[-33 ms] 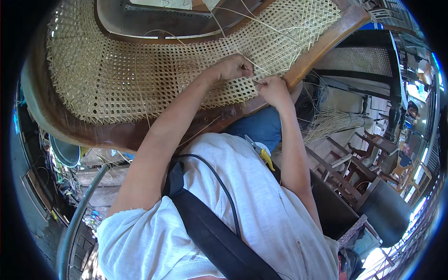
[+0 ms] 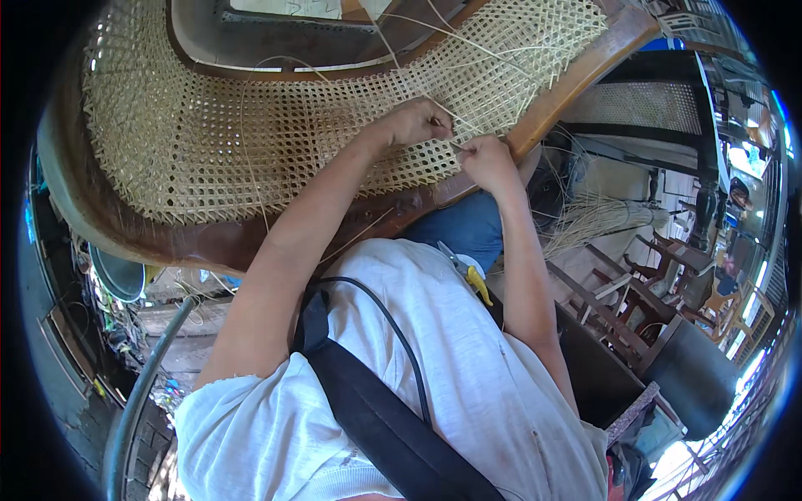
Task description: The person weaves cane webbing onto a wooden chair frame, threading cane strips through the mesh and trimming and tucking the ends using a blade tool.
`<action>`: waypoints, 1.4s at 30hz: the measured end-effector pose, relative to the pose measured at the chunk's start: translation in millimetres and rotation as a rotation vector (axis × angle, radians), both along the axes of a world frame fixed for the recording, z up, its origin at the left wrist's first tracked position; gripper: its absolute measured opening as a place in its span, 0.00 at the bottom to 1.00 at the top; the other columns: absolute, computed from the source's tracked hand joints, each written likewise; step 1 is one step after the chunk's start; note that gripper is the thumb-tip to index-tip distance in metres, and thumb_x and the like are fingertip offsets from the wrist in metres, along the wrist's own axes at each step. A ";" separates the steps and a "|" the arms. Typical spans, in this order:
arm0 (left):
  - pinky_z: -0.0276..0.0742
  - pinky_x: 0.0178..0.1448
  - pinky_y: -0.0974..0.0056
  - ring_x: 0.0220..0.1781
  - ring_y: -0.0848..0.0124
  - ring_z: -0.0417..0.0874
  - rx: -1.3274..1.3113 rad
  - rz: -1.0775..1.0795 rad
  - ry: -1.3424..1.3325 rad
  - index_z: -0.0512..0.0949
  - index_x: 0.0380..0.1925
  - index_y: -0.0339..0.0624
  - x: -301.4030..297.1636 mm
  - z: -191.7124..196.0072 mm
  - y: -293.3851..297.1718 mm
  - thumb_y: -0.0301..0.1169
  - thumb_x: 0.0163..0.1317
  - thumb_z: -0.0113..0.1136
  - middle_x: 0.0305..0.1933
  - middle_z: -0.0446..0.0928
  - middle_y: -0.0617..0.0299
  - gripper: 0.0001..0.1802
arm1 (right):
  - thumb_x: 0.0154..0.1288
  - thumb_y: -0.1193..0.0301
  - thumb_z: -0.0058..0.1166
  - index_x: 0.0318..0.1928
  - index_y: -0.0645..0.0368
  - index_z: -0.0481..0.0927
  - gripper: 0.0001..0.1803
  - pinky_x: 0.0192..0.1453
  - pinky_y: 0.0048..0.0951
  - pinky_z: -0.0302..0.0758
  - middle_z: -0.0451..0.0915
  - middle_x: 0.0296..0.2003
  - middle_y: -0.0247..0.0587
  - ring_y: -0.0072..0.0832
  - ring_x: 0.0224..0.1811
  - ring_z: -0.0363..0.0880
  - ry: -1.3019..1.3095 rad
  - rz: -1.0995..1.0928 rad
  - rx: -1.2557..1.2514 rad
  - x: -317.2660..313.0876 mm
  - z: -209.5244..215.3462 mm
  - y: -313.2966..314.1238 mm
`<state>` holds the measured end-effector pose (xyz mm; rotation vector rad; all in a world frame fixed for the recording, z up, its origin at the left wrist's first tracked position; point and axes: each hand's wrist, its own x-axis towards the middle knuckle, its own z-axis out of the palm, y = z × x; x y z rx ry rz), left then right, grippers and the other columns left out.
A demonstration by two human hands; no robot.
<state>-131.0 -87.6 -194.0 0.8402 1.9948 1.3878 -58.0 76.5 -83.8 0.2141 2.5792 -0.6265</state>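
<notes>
Over the cane panel point(image 2: 242, 125), left hand point(image 2: 418, 123) and right hand point(image 2: 489, 160) are pinched narrow, contents unclear; the strand point(image 2: 454, 114) is best kept taut.

A curved brown wooden frame point(image 2: 582, 83) carries woven cane mesh point(image 2: 200, 125). Loose cane strands point(image 2: 494, 55) lie across the mesh, several toward the upper right.

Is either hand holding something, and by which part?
The right hand seemingly pinches a thin thing, too small to identify, held part unclear; what the left hand holds, if anything, cannot be told.
</notes>
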 end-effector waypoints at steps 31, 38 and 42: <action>0.76 0.51 0.70 0.42 0.76 0.81 0.565 0.147 -0.352 0.84 0.42 0.39 61.8 26.0 34.2 0.31 0.60 0.68 0.40 0.83 0.62 0.11 | 0.60 0.74 0.51 0.48 0.59 0.68 0.15 0.42 0.52 0.77 0.80 0.39 0.60 0.56 0.39 0.81 0.348 0.070 0.244 49.9 62.4 4.6; 0.72 0.36 0.73 0.29 0.82 0.72 0.301 0.335 -0.410 0.84 0.33 0.38 29.0 -6.4 10.1 0.32 0.60 0.66 0.26 0.76 0.71 0.08 | 0.61 0.70 0.50 0.46 0.63 0.75 0.14 0.42 0.50 0.79 0.82 0.37 0.60 0.53 0.37 0.83 0.177 0.128 0.339 52.1 45.2 -8.4; 0.72 0.36 0.73 0.29 0.82 0.72 0.288 0.324 -0.423 0.83 0.33 0.39 24.1 -17.1 11.2 0.31 0.60 0.66 0.27 0.77 0.70 0.07 | 0.58 0.73 0.50 0.35 0.65 0.81 0.09 0.42 0.47 0.80 0.83 0.34 0.59 0.51 0.38 0.84 0.103 0.200 0.417 41.1 39.4 -17.9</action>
